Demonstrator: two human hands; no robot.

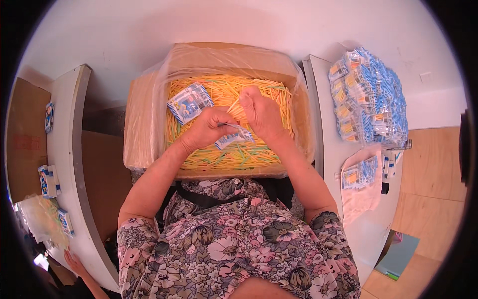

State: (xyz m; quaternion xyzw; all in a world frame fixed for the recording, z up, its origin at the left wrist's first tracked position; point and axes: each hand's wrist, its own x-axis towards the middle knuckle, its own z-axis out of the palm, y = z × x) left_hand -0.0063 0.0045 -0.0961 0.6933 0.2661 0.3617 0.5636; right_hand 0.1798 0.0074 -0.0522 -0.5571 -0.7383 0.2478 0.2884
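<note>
In front of me stands a cardboard box (pixel 145 119) lined with clear plastic, full of thin yellow, orange and green sticks (pixel 234 162). My left hand (pixel 206 130) is closed on a small blue-and-white plastic packet (pixel 235 139), its fingertips at the packet's upper edge. Just to the right, my right hand (pixel 263 113) is curled closed, and a few thin yellow sticks (pixel 233 103) poke out from its fingers toward the packet. On top of the loose sticks, at the box's left, lie more flat blue-and-white packets (pixel 190 103).
A large heap of filled clear packets (pixel 368 99) sits on the white table to my right, near a pink cloth (pixel 356 199) with more packets (pixel 360 173). Small cartons (pixel 48 181) stand on the left table, where another person's hand (pixel 74 261) reaches in.
</note>
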